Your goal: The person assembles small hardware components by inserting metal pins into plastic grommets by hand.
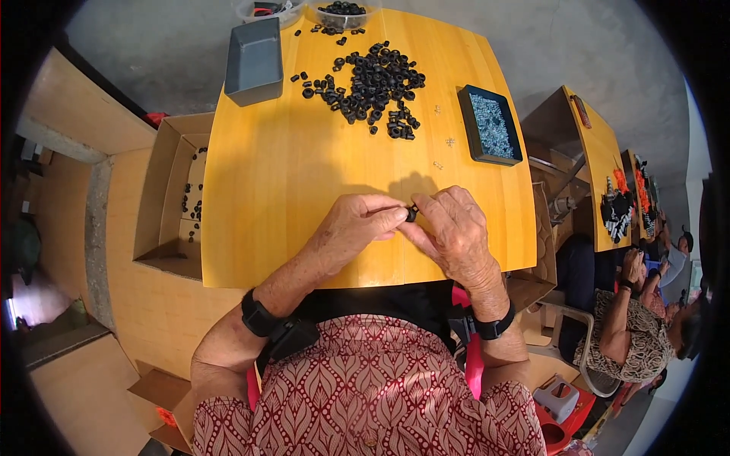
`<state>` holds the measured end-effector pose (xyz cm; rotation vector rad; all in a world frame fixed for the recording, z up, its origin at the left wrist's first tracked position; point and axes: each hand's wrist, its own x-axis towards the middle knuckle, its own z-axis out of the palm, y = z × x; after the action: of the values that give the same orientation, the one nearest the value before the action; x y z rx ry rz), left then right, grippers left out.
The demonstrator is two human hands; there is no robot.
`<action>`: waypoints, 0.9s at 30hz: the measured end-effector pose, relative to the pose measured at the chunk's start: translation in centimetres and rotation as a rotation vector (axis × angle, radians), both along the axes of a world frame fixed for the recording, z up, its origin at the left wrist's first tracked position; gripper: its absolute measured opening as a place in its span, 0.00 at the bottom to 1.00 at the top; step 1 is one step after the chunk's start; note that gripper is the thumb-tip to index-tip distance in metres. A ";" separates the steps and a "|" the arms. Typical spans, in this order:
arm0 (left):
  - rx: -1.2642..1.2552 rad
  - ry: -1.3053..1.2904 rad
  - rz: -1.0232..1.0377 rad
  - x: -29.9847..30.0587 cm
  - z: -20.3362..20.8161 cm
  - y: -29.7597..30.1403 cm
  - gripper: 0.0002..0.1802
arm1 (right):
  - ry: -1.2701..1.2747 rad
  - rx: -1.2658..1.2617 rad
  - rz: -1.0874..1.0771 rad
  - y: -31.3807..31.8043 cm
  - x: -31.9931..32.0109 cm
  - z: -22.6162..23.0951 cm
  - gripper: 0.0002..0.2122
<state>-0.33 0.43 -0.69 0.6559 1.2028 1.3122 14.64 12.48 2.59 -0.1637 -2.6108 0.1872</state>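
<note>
Over the near part of the yellow table, my left hand [363,226] pinches a small black ring-shaped part [411,214] between thumb and fingertips. From the other side my right hand [455,229] closes its thumb and fingers on the same part. The fingers hide most of it, and whether a smaller piece is with it I cannot tell. Beyond my hands lies a loose pile of similar black parts [378,81]. To the right of the pile, a black tray [465,137] holds many small shiny metal pieces [490,125]. A few tiny metal pieces [450,142] lie loose on the wood.
A dark grey bin [255,62] stands at the table's far left. Clear tubs, one with black parts [342,9], stand at the far edge. Left of the table [258,197], a cardboard box [169,201] holds scattered black parts. People sit at other tables on the right.
</note>
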 end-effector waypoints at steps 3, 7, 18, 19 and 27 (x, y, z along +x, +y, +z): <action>0.029 0.058 0.005 0.0 -0.7 -0.1 0.17 | -0.032 0.009 0.003 -0.4 0.0 0.1 0.13; 0.035 0.297 0.045 0.6 -0.1 -0.1 0.15 | -0.061 0.011 -0.054 -1.1 0.1 0.1 0.11; 0.063 0.132 0.003 -0.7 -0.3 0.0 0.17 | -0.076 0.042 -0.115 -1.9 -0.5 -0.3 0.10; 0.064 0.130 0.004 -0.7 -0.4 0.0 0.17 | -0.054 0.039 -0.102 -1.9 -0.6 -0.3 0.10; 0.119 -0.052 0.032 -0.4 -0.9 0.1 0.17 | 0.071 -0.316 -0.085 -1.1 0.1 -0.5 0.20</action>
<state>-0.72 0.52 -1.54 0.6857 1.1032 1.4275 14.70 11.39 2.08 -0.3696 -2.4825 0.5650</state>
